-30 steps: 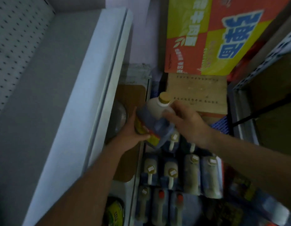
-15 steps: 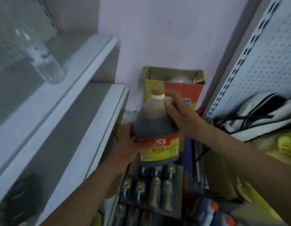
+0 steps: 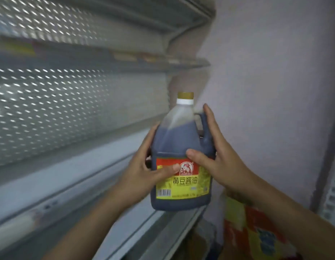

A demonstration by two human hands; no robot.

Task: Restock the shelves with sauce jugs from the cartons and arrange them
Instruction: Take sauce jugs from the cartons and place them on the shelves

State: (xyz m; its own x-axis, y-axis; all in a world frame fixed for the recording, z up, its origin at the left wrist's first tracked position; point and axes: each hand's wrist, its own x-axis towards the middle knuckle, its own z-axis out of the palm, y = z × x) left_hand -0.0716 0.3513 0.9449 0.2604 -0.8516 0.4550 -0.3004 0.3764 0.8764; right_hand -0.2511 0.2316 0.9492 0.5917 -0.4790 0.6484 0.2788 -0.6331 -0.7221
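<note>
A dark sauce jug [image 3: 178, 141] with a yellow cap and a red and yellow label is upright in the air, at the right end of a grey metal shelf [image 3: 72, 177]. My left hand [image 3: 144, 166] grips its left side, thumb across the label. My right hand [image 3: 217, 156] holds the right side by the handle, fingers stretched up along it and thumb on the front. The jug's base is about level with the shelf's front edge, just to its right.
Perforated back panels [image 3: 50, 102] and a higher shelf [image 3: 125, 57] with price tags lie to the left. A pale wall [image 3: 266, 81] stands behind the jug. A red and yellow carton [image 3: 256, 228] sits low right, and another shelf edge [image 3: 172, 231] runs below.
Both hands lifted the jug from above the cartons of jugs on the floor up to the shelf's height. The view swung upward, and the cartons of jugs dropped out of sight.
</note>
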